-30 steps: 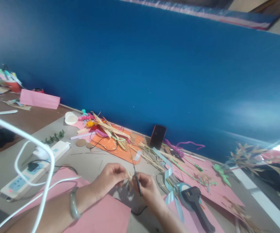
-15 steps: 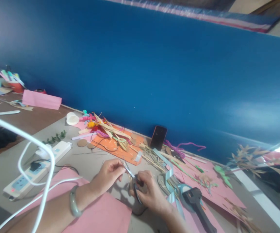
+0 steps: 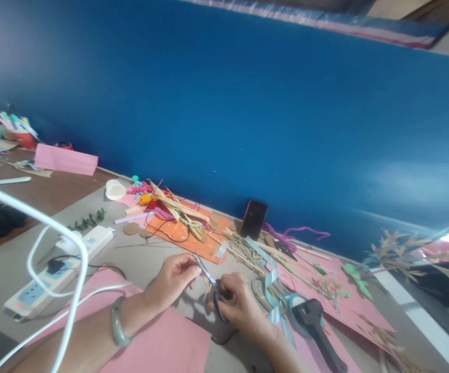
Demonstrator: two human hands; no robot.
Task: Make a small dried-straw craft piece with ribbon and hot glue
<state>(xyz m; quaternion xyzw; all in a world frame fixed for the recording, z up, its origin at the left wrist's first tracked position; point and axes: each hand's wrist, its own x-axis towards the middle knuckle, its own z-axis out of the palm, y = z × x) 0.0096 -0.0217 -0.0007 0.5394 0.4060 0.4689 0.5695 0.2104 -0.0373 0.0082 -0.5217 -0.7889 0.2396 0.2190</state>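
My right hand [image 3: 242,305] grips a pair of scissors [image 3: 208,273] by their dark handles. The blades point up and to the left, close by the fingertips of my left hand [image 3: 178,277]. Those left fingers are pinched together, and whatever lies between them is too small or hidden to name. A green bangle [image 3: 118,322] circles my left wrist. Both hands are held above the grey table, by the edge of a pink sheet [image 3: 170,339]. Some thin pale stalks show blurred beneath the scissors.
A white power strip [image 3: 59,272] and a looping white cable [image 3: 80,269] are on the left. Behind my hands lie an orange sheet [image 3: 209,253] with dried strips and a phone [image 3: 254,219] leaning on the blue wall. To the right are light-blue ribbon [image 3: 271,282] and a black glue gun [image 3: 318,331].
The scissor blades show a little longer and reach slightly further up beside my left fingertips. Both hands stay in nearly the same place.
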